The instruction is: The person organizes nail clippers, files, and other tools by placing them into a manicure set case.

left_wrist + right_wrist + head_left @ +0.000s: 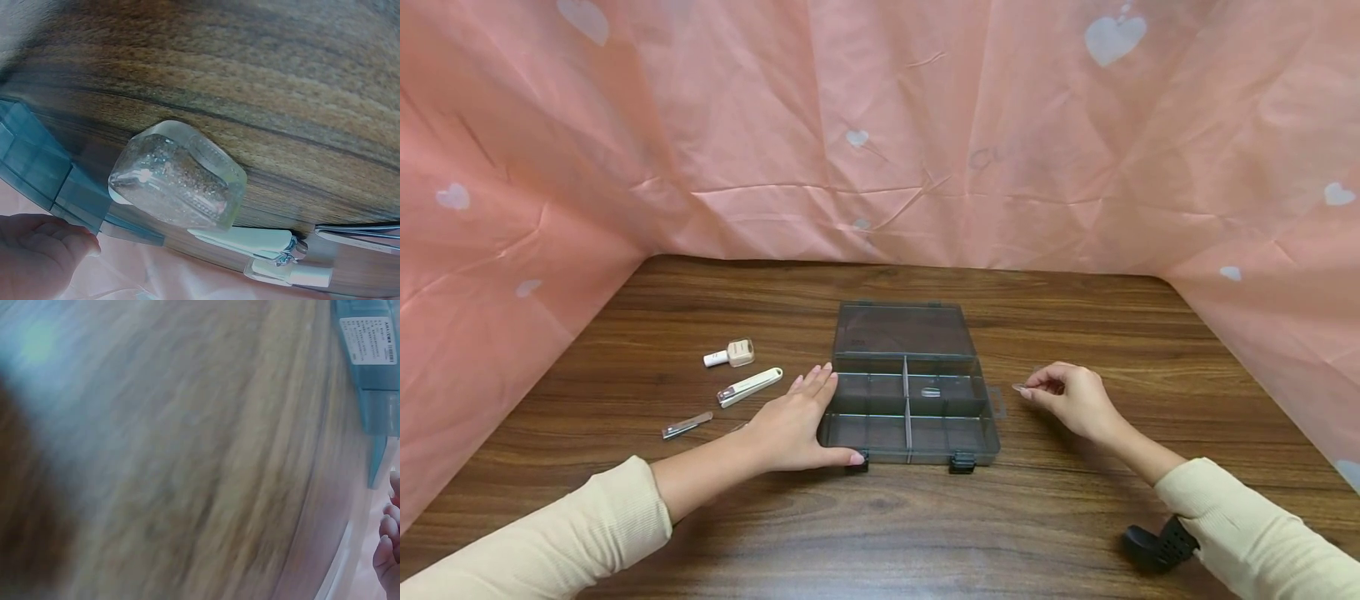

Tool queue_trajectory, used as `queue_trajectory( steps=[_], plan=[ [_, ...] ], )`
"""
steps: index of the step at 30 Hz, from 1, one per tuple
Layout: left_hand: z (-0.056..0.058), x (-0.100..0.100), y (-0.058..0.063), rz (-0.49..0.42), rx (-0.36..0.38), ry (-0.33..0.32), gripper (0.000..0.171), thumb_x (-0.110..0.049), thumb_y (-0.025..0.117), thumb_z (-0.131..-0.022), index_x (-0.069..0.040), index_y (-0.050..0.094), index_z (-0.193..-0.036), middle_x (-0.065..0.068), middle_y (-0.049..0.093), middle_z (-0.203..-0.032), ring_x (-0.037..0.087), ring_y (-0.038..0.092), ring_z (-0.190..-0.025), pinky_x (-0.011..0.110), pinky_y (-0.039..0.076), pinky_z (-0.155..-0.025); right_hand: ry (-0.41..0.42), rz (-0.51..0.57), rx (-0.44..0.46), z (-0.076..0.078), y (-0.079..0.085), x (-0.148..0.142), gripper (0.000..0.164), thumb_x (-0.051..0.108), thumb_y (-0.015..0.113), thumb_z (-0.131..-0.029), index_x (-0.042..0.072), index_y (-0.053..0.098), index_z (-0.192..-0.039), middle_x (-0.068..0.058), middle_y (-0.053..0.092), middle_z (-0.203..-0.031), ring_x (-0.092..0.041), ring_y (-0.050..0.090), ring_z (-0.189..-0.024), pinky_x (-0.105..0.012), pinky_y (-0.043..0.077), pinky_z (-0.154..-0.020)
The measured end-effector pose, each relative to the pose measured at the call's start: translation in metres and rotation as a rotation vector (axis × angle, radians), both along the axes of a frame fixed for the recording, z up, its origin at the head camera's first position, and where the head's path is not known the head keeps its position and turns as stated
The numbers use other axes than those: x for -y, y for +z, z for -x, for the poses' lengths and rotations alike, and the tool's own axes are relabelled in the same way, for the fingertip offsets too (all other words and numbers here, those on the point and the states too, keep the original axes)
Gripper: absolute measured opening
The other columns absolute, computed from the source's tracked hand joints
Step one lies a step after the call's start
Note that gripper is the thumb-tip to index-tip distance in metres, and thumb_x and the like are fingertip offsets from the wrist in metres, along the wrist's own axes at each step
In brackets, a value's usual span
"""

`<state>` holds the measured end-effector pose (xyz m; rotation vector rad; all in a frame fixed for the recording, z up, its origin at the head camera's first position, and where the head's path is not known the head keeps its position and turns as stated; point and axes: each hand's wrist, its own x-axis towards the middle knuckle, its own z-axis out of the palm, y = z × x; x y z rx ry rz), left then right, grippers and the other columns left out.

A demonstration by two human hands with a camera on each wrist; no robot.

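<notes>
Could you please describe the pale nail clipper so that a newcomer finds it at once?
On the wooden table, find the dark open case. Left of it, the pale nail clipper lies between a polish bottle and a small metal clipper. Its cream body and larger size set it apart from that clipper.

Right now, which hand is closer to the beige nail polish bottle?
Left. The left hand is at the left side of the box; the beige bottle lies farther left and back. The right hand is past the box's right side, with the box in between.
</notes>
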<state>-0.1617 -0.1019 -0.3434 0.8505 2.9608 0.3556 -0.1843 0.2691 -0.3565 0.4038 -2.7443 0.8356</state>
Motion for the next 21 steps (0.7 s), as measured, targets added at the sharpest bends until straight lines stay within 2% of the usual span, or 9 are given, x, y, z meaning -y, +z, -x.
queue_trajectory(
  steps=[8, 14, 21],
  plan=[
    [0.001, 0.000, -0.001, 0.005, -0.005, -0.005, 0.107, -0.067, 0.063, -0.070, 0.010, 0.032, -0.139, 0.027, 0.027, -0.148, 0.036, 0.025, -0.139, 0.045, 0.026, -0.113, 0.012, 0.055, -0.097, 0.006, 0.007, 0.011, 0.005, 0.002, 0.074, -0.075, 0.001, 0.070, -0.076, -0.005, 0.063, -0.069, 0.004, 0.044, -0.058, -0.016, 0.040, -0.051],
    [0.001, -0.001, -0.001, 0.001, 0.008, -0.002, 0.107, -0.067, 0.064, -0.070, 0.010, 0.033, -0.138, 0.027, 0.027, -0.148, 0.036, 0.025, -0.139, 0.044, 0.027, -0.113, 0.037, 0.095, -0.098, 0.010, 0.011, 0.021, 0.005, 0.003, 0.074, -0.075, 0.001, 0.070, -0.077, -0.005, 0.062, -0.068, 0.004, 0.044, -0.058, -0.016, 0.040, -0.050],
    [0.001, -0.001, -0.001, 0.009, 0.004, 0.004, 0.108, -0.068, 0.063, -0.070, 0.009, 0.032, -0.139, 0.026, 0.026, -0.149, 0.035, 0.024, -0.140, 0.044, 0.026, -0.114, 0.068, 0.115, -0.053, 0.016, 0.015, 0.035, 0.005, 0.004, 0.073, -0.077, 0.000, 0.070, -0.080, -0.007, 0.064, -0.071, 0.002, 0.045, -0.059, -0.016, 0.041, -0.052]
  ],
)
